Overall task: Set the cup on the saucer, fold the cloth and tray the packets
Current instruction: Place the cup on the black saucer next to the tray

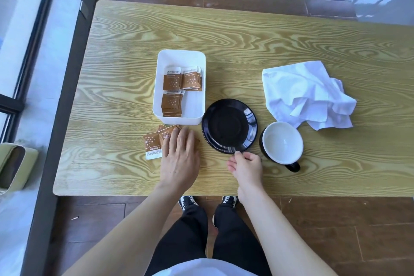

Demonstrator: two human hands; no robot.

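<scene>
I see my left hand (179, 152) lying flat, palm down, on the loose packets (154, 144) at lower centre of the frame, fingers spread and straight, so that grip is apart and pressing rather than pinching. A few brown and white packets fan out from under the fingertips toward the left; how many lie beneath the palm I cannot tell.

My right hand (245, 164) sits just right of it, thumb and forefinger brought together at the near rim of the black saucer (229, 126). The other fingers curl loosely. The fingertips touch the rim edge, a light pinch on it.

The saucer lies flat on the wooden worktop (246, 36) in the middle of the frame, with nothing on it. The cup (282, 143), black outside and white inside, stands upright just beside the saucer on its right, handle pointing toward the bottom of the frame, not on the saucer.

The white tray (179, 86) stands just left of and above the saucer, holding several stacked packets. The white cloth (307, 94) lies crumpled at the right, unfolded, near the cup.
</scene>
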